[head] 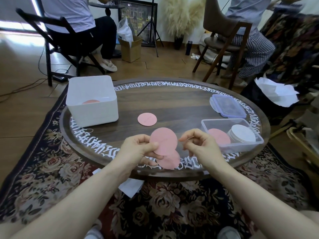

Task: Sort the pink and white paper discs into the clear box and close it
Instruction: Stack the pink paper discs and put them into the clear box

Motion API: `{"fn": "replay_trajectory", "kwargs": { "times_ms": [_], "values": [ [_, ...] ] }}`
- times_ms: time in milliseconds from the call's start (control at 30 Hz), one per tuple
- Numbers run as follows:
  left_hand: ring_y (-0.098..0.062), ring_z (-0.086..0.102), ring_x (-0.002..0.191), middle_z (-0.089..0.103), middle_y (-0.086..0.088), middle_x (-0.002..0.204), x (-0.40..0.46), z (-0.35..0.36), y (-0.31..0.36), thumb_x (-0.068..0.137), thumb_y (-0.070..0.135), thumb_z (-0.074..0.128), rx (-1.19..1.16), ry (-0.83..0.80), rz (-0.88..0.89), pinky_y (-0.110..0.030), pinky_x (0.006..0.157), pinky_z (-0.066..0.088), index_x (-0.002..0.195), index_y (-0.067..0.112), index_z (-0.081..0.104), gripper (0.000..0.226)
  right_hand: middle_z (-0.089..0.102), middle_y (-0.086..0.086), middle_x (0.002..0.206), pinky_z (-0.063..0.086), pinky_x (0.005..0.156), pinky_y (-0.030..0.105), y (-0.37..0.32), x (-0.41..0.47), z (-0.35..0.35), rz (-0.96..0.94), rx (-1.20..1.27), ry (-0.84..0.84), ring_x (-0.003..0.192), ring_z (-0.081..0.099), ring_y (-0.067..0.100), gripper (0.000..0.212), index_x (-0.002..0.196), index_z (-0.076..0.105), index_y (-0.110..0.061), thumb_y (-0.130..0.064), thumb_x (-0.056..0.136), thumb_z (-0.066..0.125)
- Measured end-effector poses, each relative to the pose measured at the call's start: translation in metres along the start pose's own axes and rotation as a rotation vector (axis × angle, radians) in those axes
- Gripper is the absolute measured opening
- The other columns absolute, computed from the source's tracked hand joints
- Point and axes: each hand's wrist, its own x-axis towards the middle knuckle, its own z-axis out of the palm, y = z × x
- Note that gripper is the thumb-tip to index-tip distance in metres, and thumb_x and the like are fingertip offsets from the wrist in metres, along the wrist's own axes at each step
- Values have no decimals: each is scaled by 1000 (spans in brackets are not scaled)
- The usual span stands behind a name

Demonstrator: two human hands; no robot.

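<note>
Head view: a round tabletop (172, 100) on a floral rug (43, 169). At 6 o'clock, the left hand (138, 150) pinches two overlapping pink discs (164, 141) between thumb and fingers (151, 145). The right hand (200, 144), just beside them, is curled with thumb and forefinger nearly meeting, holding nothing visible. One pink disc (147, 119) lies at the centre. At 4 o'clock the clear box (241, 145) stands open, holding a pink disc and a white stack (243, 133). Its lid (227, 106) lies at 2 o'clock. A white bin (93, 111) at 10 o'clock holds another pink disc.
</note>
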Motion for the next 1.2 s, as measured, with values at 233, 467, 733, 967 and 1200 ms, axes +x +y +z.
{"fn": "replay_trajectory", "kwargs": {
  "times_ms": [233, 467, 733, 967, 1200],
  "values": [
    [-17, 69, 54, 68, -15, 78, 5, -2, -2, 88, -4, 60, 9, 113, 19, -26, 42, 53, 91, -1, 59, 5, 57, -8, 97, 35, 61, 8, 13, 7, 2, 119, -410, -117, 62, 49, -11, 20, 94, 63, -28, -21, 78, 74],
    [-19, 70, 61, 67, -17, 89, 6, -6, -5, 82, -13, 61, 24, 124, 10, -24, 44, 54, 95, 3, 60, 21, 42, -9, 107, 45, 90, 33, 15, 4, 13, 142, -730, -295, 101, 53, 11, 66, 107, 51, -27, -51, 55, 83],
    [-22, 72, 63, 68, -20, 94, 9, -8, -5, 91, -1, 56, -1, 208, 30, -29, 45, 55, 96, 2, 57, 6, 57, -8, 74, 44, 66, 32, 23, 6, 12, 163, -499, -170, 62, 51, 8, 33, 77, 46, -26, -21, 72, 78],
    [-27, 73, 66, 68, -17, 93, 4, -6, -1, 99, 19, 46, 32, 279, 104, -29, 41, 53, 97, 5, 57, 18, 55, 8, 63, 38, 36, 18, 9, 8, -3, 264, 117, -74, 37, 47, 9, 10, 94, 52, -7, 2, 90, 57],
    [-21, 67, 52, 66, -13, 76, 0, 5, -4, 100, 18, 43, 112, 167, 137, -23, 32, 43, 100, 6, 59, 19, 61, 9, 65, 51, 43, 23, -1, -2, 2, 275, 305, -140, 45, 57, 14, 15, 99, 55, 2, 8, 86, 59]
  ]
}}
